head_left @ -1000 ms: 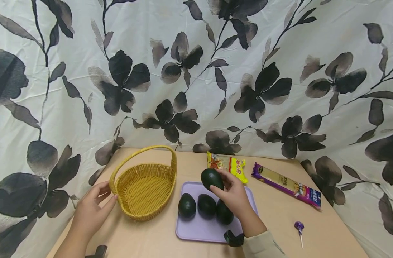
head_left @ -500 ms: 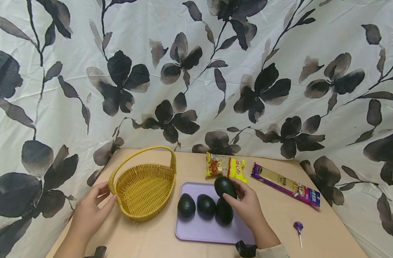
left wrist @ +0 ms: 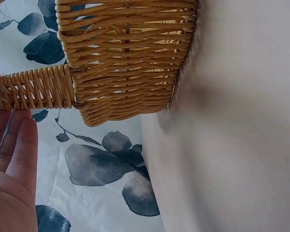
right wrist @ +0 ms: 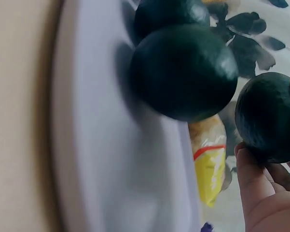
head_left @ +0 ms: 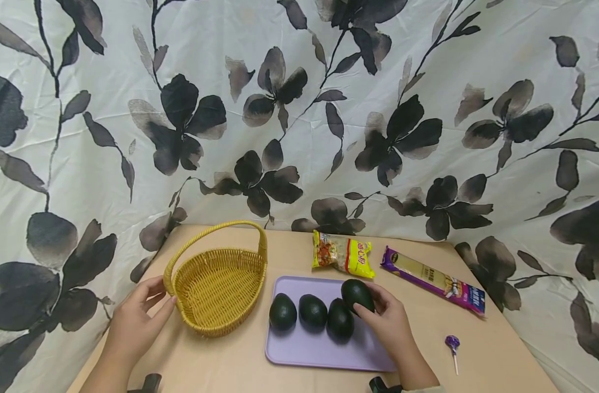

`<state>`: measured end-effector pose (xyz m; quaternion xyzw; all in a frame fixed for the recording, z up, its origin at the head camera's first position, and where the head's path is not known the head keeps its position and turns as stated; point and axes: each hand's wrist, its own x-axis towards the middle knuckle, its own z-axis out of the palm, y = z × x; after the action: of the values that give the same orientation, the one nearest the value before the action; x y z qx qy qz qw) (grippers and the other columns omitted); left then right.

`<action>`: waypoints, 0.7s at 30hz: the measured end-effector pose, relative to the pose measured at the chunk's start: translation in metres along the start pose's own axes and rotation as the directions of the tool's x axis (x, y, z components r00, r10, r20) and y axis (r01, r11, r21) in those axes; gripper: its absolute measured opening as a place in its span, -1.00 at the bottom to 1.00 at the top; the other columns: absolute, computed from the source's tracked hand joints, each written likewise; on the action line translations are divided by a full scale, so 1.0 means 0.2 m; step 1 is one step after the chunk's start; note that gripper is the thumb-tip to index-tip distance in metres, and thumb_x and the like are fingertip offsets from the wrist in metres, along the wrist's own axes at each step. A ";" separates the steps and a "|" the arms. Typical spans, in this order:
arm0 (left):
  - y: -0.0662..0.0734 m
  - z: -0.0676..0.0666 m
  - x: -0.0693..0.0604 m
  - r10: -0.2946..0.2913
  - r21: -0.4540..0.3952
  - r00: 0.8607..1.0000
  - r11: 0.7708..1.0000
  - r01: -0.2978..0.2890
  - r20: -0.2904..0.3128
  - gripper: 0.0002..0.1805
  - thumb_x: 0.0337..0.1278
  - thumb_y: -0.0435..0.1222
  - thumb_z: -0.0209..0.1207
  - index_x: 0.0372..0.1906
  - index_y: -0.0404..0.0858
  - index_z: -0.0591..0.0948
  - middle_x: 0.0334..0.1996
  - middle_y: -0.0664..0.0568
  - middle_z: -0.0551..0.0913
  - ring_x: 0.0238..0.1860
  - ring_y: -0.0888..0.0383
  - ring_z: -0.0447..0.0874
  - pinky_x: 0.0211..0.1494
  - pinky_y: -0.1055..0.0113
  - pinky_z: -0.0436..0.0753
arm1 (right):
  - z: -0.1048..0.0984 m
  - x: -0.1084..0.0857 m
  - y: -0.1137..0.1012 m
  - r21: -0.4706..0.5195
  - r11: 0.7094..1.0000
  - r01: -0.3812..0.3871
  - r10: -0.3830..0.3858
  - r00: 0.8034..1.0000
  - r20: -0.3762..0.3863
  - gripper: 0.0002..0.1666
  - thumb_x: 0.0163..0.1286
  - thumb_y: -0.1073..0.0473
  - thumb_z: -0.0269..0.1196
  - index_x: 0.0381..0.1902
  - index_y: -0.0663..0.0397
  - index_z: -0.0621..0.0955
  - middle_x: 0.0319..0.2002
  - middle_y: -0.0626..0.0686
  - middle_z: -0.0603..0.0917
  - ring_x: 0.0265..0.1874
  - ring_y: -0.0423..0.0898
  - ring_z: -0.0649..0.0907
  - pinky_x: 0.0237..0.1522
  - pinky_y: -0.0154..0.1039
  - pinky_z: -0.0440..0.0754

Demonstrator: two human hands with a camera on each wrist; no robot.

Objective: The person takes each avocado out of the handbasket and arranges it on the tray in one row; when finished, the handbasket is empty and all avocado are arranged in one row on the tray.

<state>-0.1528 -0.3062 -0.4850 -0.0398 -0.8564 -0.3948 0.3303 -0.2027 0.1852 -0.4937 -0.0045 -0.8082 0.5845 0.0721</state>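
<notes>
My left hand pinches the lower handle of a yellow wicker basket, whose inside shows nothing in it. My right hand grips a dark green avocado by its right side. This avocado is over the right half of a lilac tray; in the right wrist view it looks raised clear of the tray floor. Three more avocados lie on the tray in a row: a left one, a middle one and a right one.
Behind the tray lies a yellow-and-clear food packet. A long purple packet slants at the right, with a purple lollipop nearer the front. A floral cloth hangs behind the tan table.
My right hand has carried its avocado rightward and nearer to me, from the tray's back edge to over its right half. My left hand stays on the basket handle.
</notes>
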 end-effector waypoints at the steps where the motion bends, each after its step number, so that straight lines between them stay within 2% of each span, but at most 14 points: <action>1: 0.00 0.00 0.00 0.000 0.000 1.000 1.000 0.000 -0.001 -0.44 0.01 -0.58 0.42 0.18 -0.38 0.56 0.01 -0.15 0.70 0.05 0.74 0.40 0.14 0.84 0.55 | -0.01 0.00 0.01 0.001 1.000 -0.008 0.008 1.000 -0.006 -0.25 0.20 0.11 0.56 0.32 0.07 0.56 0.26 0.20 0.63 0.27 0.10 0.62 0.32 -0.23 0.67; 6: 0.01 -0.01 0.01 -0.006 0.016 1.000 1.000 0.006 -0.004 -0.45 0.02 -0.57 0.42 0.18 -0.38 0.55 0.01 -0.17 0.69 0.04 0.76 0.37 0.12 0.87 0.53 | -0.02 -0.01 0.07 -0.002 0.999 -0.044 0.044 0.999 -0.024 -0.22 0.20 0.12 0.56 0.34 0.16 0.53 0.29 0.26 0.59 0.30 0.14 0.60 0.30 -0.26 0.67; 13: 0.02 -0.01 0.01 -0.016 0.026 1.000 1.000 0.016 0.002 -0.45 0.04 -0.55 0.42 0.19 -0.40 0.55 0.02 -0.18 0.69 0.05 0.77 0.35 0.12 0.89 0.51 | -0.02 -0.03 0.13 0.031 0.996 -0.087 0.088 0.995 -0.035 -0.21 0.22 0.14 0.54 0.36 0.17 0.50 0.27 0.25 0.58 0.20 0.13 0.66 0.05 -0.37 0.81; 15: 0.02 0.00 0.01 -0.018 0.026 1.000 1.000 0.018 0.002 -0.44 0.03 -0.55 0.43 0.18 -0.39 0.55 0.02 -0.17 0.69 0.05 0.77 0.36 0.13 0.89 0.51 | -0.02 -0.04 0.14 0.030 0.995 -0.091 0.093 0.995 -0.038 -0.21 0.22 0.14 0.55 0.36 0.17 0.50 0.28 0.25 0.58 0.20 0.12 0.66 0.03 -0.41 0.80; 18: 0.03 0.00 0.00 -0.020 0.032 1.000 0.999 0.020 0.001 -0.43 0.01 -0.55 0.44 0.19 -0.39 0.55 0.03 -0.17 0.69 0.06 0.78 0.35 0.12 0.89 0.50 | -0.03 -0.05 0.16 0.015 0.995 -0.101 0.101 0.994 -0.040 -0.21 0.21 0.12 0.56 0.35 0.15 0.51 0.28 0.22 0.58 0.20 0.11 0.65 0.07 -0.43 0.77; 21: 0.03 0.00 0.00 -0.027 0.032 1.000 0.999 0.026 0.003 -0.42 0.01 -0.55 0.44 0.20 -0.39 0.54 0.03 -0.18 0.69 0.06 0.79 0.33 0.13 0.89 0.50 | -0.05 -0.06 0.17 -0.027 0.993 -0.112 0.111 0.993 -0.041 -0.19 0.20 0.07 0.56 0.35 0.14 0.51 0.28 0.20 0.58 0.25 0.08 0.61 0.24 -0.34 0.72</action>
<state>-0.1513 -0.3023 -0.4802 -0.0238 -0.8638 -0.3852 0.3240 -0.1922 0.2034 -0.5240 -0.0622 -0.8134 0.5757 0.0551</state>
